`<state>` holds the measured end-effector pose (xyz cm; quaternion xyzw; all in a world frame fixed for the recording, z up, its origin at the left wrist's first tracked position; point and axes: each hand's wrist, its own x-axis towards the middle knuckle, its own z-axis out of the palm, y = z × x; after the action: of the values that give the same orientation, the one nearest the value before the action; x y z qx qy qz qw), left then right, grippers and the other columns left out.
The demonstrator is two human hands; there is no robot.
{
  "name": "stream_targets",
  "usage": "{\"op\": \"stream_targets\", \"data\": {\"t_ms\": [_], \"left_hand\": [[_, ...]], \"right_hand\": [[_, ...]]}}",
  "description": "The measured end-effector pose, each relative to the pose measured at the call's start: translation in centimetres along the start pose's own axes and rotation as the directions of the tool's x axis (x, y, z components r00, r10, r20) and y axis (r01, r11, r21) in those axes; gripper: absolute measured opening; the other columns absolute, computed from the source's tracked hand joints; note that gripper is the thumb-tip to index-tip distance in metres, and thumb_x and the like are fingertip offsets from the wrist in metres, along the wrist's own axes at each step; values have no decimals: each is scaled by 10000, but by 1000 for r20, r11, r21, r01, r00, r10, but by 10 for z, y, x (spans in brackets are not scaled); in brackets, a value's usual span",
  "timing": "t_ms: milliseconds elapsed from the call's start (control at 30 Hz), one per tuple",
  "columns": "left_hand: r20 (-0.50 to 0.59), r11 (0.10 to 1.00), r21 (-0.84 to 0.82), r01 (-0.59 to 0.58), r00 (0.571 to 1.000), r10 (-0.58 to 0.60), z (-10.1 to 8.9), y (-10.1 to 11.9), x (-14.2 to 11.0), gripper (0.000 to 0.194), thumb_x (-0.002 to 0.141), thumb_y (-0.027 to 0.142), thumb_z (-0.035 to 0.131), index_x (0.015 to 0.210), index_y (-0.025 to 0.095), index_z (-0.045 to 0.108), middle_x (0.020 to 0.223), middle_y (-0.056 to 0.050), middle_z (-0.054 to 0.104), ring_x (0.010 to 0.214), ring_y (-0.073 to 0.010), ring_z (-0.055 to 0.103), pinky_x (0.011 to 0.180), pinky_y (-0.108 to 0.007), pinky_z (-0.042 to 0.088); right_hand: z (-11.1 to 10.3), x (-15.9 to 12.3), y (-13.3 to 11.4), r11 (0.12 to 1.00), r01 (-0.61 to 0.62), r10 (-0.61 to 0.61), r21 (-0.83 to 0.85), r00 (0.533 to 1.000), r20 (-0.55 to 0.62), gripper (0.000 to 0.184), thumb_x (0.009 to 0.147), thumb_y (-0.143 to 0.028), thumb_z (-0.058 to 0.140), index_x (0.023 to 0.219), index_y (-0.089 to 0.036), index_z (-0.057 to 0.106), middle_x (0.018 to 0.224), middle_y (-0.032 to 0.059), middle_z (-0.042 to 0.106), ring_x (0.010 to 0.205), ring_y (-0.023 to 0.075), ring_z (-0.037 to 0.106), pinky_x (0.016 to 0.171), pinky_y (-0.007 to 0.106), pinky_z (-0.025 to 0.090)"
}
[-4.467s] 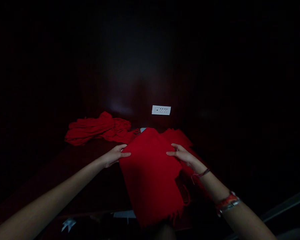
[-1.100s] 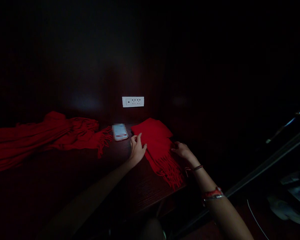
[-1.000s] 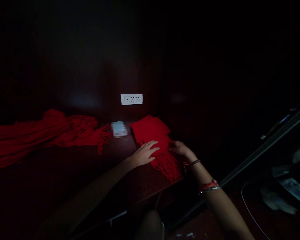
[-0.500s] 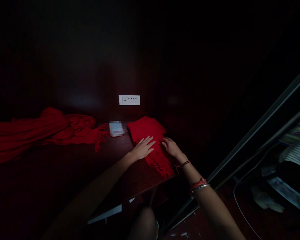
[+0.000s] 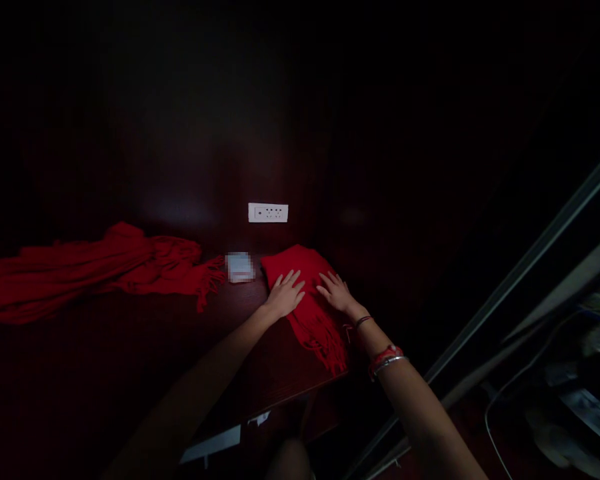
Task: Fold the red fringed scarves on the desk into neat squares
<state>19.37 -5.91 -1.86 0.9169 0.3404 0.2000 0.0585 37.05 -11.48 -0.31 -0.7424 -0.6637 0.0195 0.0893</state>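
Note:
A folded red scarf [image 5: 305, 263] lies on a dark wooden surface, its fringe hanging toward the front edge. Spread flat across its left side is my left hand [image 5: 284, 295], fingers apart. On the scarf's right side rests my right hand [image 5: 336, 292], also open, with its fingers stretched out. Neither hand grips the cloth. Farther left, a second red scarf [image 5: 115, 270] lies loosely bunched, its fringe pointing right. A small pale blue packet [image 5: 240, 267], blurred out, sits between the two scarves.
A white wall socket [image 5: 269, 213] is on the dark back panel above the folded scarf. The wooden surface [image 5: 260, 360] ends at a front edge near me. To the right run a pale metal rail [image 5: 530, 280] and a white cable [image 5: 490, 417].
My right hand has shifted left onto the folded scarf, with its fingers more spread. My left hand stays on the cloth. The whole view has shifted slightly.

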Motion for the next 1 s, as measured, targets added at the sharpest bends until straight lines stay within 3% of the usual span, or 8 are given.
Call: {"op": "stream_targets", "data": {"t_ms": [67,167,333,467,567,700,867,1000], "left_hand": [[-14,996,14,86,996,-86,5,-11,4,452,814,372,353,1246,242,344,1377,-18,136,1260,-221,50,1005,-429,74],[144,976,-12,216,967,-212,18,-27,2,531,804,456,323,1291,261,239,1384,-35,81,1255,-253,47,984,-463,113],[298,968,-35,250,927,-229,18,-30,1,586,797,510,282,1309,243,182,1382,-74,10,1252,-266,6,976,-479,87],[114,988,-35,148,983,-143,-5,-28,26,535,816,487,265,1284,228,268,1383,-84,51,1255,-259,12,980,-477,61],[-40,994,-23,108,993,-109,-14,-39,57,500,836,433,264,1274,193,293,1378,-82,115,1259,-231,46,997,-425,88],[-15,960,-14,279,960,-279,5,-67,81,541,824,446,277,1270,141,302,1363,-111,170,1253,-249,86,996,-421,115],[-59,921,-21,388,920,-388,46,-91,75,544,833,423,225,1281,120,280,1361,-115,173,1250,-252,101,997,-404,137],[-78,913,8,409,910,-407,51,-91,72,527,834,420,216,1283,152,279,1365,-71,181,1251,-230,109,1007,-370,134]], "right_hand": [[5,5,-5,999,-19,21,-35,999,35,591,804,-556,185,1320,-275,119,1396,48,70,1253,263,20,967,453,125],[20,5,-6,994,-52,70,-99,979,191,576,813,-538,183,1320,-274,111,1396,61,51,1251,257,73,961,447,145],[13,11,-1,994,-55,69,-96,985,156,506,785,-479,372,1209,-207,418,1256,127,396,1097,238,419,866,326,328],[-18,48,-12,993,-69,73,-92,997,39,459,857,-378,223,1074,-126,540,1024,157,570,963,204,524,789,274,375],[-28,84,-26,996,-28,24,-86,999,-47,472,865,-388,180,1228,-158,376,1220,119,437,1114,187,397,884,287,311],[-6,120,-25,995,-28,28,-94,1000,0,578,810,-534,209,1311,-245,186,1385,55,132,1244,279,97,944,479,177],[49,137,7,987,-91,90,-134,996,-11,599,797,-565,164,1320,-277,118,1392,36,97,1245,284,64,963,486,101],[60,139,14,985,-97,95,-139,995,-19,596,796,-566,142,1321,-287,99,1395,32,76,1247,279,53,970,473,88]]}}
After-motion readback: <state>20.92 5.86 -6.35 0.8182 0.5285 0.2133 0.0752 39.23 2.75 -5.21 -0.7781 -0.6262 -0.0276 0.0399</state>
